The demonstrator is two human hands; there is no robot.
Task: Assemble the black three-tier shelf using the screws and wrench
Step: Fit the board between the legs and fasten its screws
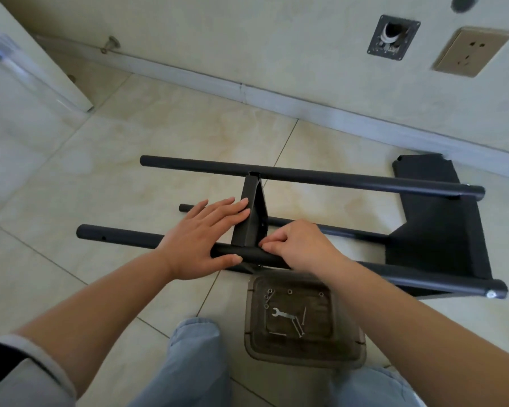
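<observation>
The half-built black metal three-tier shelf (435, 230) lies on its side on the tiled floor. The left hand (200, 239) rests flat, fingers straight, against the black middle shelf panel (252, 218), steadying it. The right hand (297, 248) pinches at the joint with the near black tube (124, 237), likely seating a screw. Next comes the small silver wrench (282, 314) in the brown plastic tray (347, 342). No writing is readable

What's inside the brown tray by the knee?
The tray holds a small silver wrench, several long screws and a few nuts or washers along its far edge. The right forearm covers the far right corner, so anything there is hidden.
</observation>
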